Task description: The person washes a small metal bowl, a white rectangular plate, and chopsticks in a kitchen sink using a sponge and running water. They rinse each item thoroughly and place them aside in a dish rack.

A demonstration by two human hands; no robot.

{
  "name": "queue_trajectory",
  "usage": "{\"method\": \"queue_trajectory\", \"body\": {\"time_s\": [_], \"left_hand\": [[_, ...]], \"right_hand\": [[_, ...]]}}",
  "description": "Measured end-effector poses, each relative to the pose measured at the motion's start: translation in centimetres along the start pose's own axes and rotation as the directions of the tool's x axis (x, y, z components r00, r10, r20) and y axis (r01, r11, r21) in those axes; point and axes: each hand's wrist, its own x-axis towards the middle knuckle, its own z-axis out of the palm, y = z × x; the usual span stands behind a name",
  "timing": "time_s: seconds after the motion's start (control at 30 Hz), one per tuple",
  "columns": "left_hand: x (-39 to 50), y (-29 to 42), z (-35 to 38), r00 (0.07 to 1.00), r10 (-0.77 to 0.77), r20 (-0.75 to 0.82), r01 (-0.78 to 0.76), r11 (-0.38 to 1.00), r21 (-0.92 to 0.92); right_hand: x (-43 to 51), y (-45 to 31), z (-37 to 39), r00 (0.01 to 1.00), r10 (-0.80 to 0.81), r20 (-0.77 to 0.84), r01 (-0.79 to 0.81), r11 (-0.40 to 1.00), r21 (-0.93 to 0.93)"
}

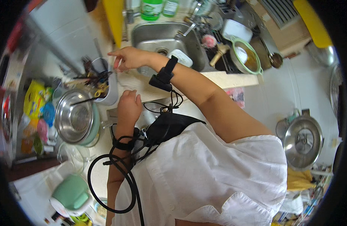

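My right hand [129, 58] reaches across the counter beside the sink [139, 34], its index finger stretched out and the other fingers loosely bent. I see nothing in it. Close to its fingertips stand a yellow board-like panel [113, 22] and a white utensil holder [112, 90] filled with several utensils. My left hand [129, 106] is at the counter's front edge, right by that holder. Its fingers curl away from view, so its palm is hidden. A white plastic container [181, 57] lies in the sink, below the metal faucet [187, 30].
Nested metal bowls [76, 115] stand left of my left hand. Green detergent bottles [151, 10] are behind the sink. At its right are a green-rimmed basin [246, 56] and a wooden-handled brush [218, 55]. A black cable [90, 180] loops beside my left forearm.
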Motion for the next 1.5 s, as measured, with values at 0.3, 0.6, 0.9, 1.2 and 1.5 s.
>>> {"method": "queue_trajectory", "body": {"time_s": [0.3, 0.6, 0.9, 1.2, 1.5], "left_hand": [[6.7, 1.5, 5.5, 0.991, 0.056, 0.121, -0.046, 0.996, -0.083], [20.4, -0.5, 19.6, 0.568, -0.465, 0.679, 0.757, 0.618, -0.210], [22.4, -0.3, 25.3, 0.389, -0.516, 0.763, 0.921, 0.208, -0.329], [22.8, -1.1, 27.6, 0.383, -0.588, 0.712, 0.923, 0.263, -0.280], [21.9, 2.6, 18.5, 0.470, -0.545, 0.694, 0.883, 0.308, -0.355]], "right_hand": [[-17.1, 13.0, -9.8, 0.632, 0.679, -0.372, -0.665, 0.722, 0.188], [-26.0, 22.7, -11.2, 0.534, 0.813, -0.232, -0.649, 0.570, 0.504], [-26.3, 27.0, -13.2, 0.596, 0.800, -0.062, -0.593, 0.492, 0.638], [-26.7, 27.9, -13.4, 0.650, 0.759, -0.035, -0.517, 0.476, 0.712], [-26.1, 26.0, -13.4, 0.675, 0.737, -0.033, -0.522, 0.508, 0.685]]}}
